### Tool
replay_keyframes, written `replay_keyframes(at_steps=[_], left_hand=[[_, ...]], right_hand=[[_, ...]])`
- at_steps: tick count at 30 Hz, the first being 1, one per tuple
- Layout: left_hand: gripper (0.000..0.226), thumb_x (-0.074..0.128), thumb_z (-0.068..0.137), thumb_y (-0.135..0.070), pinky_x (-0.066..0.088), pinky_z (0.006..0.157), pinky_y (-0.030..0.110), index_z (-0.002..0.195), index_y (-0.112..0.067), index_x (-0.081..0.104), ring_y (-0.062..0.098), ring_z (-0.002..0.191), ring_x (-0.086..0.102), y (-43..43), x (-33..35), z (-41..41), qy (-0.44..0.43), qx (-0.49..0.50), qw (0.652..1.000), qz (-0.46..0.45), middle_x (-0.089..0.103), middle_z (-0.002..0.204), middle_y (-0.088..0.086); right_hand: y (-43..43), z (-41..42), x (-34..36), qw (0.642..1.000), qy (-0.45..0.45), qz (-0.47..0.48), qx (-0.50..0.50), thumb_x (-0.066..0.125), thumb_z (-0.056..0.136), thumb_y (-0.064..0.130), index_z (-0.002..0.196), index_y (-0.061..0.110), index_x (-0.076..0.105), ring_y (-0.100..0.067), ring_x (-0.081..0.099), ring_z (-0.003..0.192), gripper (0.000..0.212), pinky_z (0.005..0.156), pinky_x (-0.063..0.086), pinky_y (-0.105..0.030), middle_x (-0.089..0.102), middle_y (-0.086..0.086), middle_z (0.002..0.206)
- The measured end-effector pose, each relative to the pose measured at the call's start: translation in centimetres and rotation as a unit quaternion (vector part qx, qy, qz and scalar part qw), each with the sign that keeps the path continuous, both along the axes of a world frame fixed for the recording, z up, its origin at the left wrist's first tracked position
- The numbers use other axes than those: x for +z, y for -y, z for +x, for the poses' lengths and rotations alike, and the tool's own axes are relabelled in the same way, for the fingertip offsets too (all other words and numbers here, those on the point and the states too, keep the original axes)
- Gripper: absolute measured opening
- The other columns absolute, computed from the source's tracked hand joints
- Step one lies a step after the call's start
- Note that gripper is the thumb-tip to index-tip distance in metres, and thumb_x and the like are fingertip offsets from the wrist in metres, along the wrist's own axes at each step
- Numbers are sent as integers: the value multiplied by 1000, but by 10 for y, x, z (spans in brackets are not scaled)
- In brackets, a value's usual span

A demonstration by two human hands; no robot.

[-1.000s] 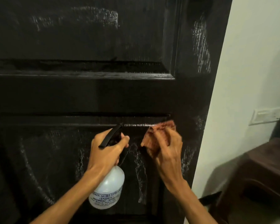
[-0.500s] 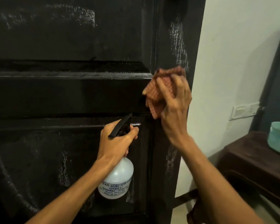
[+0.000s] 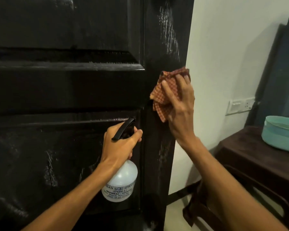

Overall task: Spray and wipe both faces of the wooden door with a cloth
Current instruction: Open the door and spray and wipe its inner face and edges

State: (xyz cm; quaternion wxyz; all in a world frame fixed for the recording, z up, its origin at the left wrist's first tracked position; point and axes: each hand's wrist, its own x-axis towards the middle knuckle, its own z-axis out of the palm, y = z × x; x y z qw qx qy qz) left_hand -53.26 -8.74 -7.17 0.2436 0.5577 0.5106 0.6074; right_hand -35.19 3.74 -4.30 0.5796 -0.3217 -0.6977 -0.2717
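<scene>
wooden door [image 3: 57, 90]: fills the left and centre. It is dark, glossy and panelled, with raised mouldings. Pale wet streaks on the lower panel and the right stile suggest this face is sprayed and partly wiped.
left hand [image 3: 119, 145]: clamped round the neck of the spray bottle, nozzle towards the lower panel, probably held ready for another squirt.
spray bottle [image 3: 122, 182]: a translucent white plastic body with a rounded shoulder and printed lettering. The black trigger head sticks up above the fist.
cloth [image 3: 160, 104]: red-and-cream checked weave, bunched into a wad so it gives a thick pad against the stile.
right hand [image 3: 180, 112]: well apart from the left. The fingers are spread and bent over the cloth, pressing it to the door's right stile near the edge. The thumb is hidden.
wall [image 3: 223, 64]: plain, pale and matt, with a white switch plate [image 3: 240, 105].
table [image 3: 250, 164]: dark wood at the far right, carrying a teal tub [image 3: 280, 135] with rounded sides.
</scene>
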Motion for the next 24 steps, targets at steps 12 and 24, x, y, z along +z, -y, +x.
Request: replay_keyframes(at_steps=[12,24], left_hand=[[13,74,95,-11,40,39,22,83,-7,70,7,39,52,2,-90,4,2,3,998,-67,75,77,9],[16,72,96,-7,41,47,16,80,-8,68,3,43,53,-7,-161,-2,-28,-13,999,-40,72,74,16]], right_hand=[[19,0,-209,989,51,-140,-3,89,78,29,149,31,40,-41,28,137,87,113,38,-50,24,-14,149],[39,-11,-350,971,143,-190,0,76,87,30,146,25,45,-39,38,128,66,103,47,-61,38,-14,139]])
